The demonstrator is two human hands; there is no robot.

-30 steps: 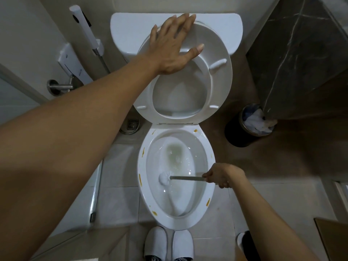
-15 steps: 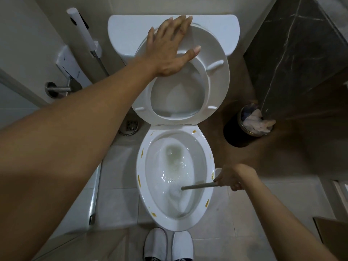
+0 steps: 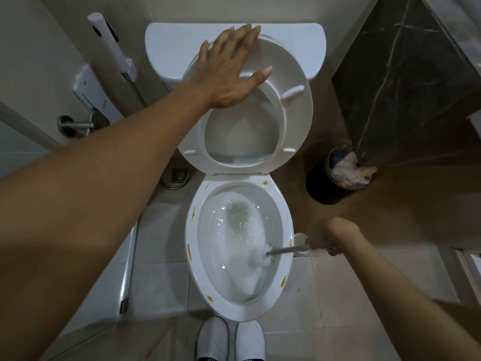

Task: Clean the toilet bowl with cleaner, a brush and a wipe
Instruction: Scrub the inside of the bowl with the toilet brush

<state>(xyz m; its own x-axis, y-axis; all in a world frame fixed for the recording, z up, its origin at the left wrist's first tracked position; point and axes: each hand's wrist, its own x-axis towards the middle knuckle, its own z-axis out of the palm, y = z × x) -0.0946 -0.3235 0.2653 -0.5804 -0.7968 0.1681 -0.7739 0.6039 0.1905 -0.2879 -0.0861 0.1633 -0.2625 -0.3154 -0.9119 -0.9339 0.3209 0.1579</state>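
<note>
Head view: right hand (image 3: 328, 239) fingers clamped on toilet brush (image 3: 270, 255) handle; long axis 3-to-9, head inside toilet bowl (image 3: 235, 312) at 3 o'clock wall. Left hand (image 3: 229, 71) flat, fingers spread, pressing raised seat (image 3: 296, 118) at 12.

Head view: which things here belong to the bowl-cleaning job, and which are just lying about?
In use: toilet bowl, brush gripped by right hand, raised seat steadied by left hand.

Lying about: waste bin, bidet sprayer, floor drain, slippers.
</note>
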